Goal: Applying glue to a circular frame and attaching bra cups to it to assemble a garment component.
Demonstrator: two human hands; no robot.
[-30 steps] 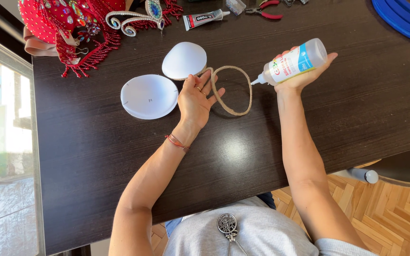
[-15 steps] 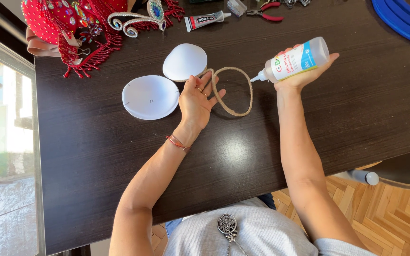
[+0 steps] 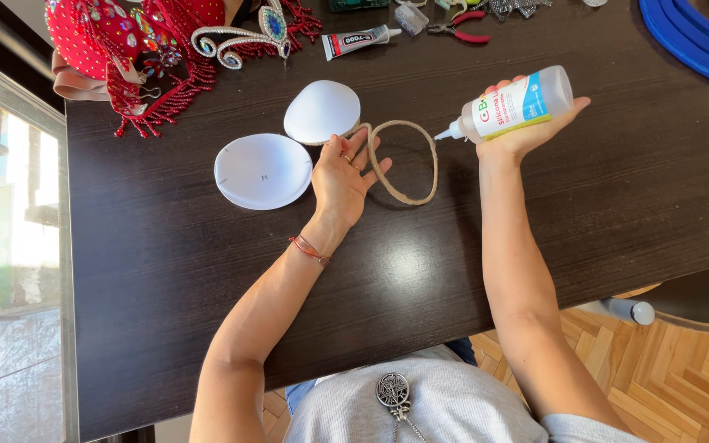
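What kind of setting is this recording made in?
Probably a home craft workspace for costume making: a dark wooden table carries a red beaded, jewelled costume piece, red-handled pliers and a small glue tube. Herringbone wood flooring suggests a home.

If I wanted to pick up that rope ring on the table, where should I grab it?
Probably pinch the jute-wrapped ring at its near, lower curve, coming from above. It lies flat on the dark table, and that arc is bare. The left hand already presses its left side, and the glue bottle in the right hand points at the upper right.
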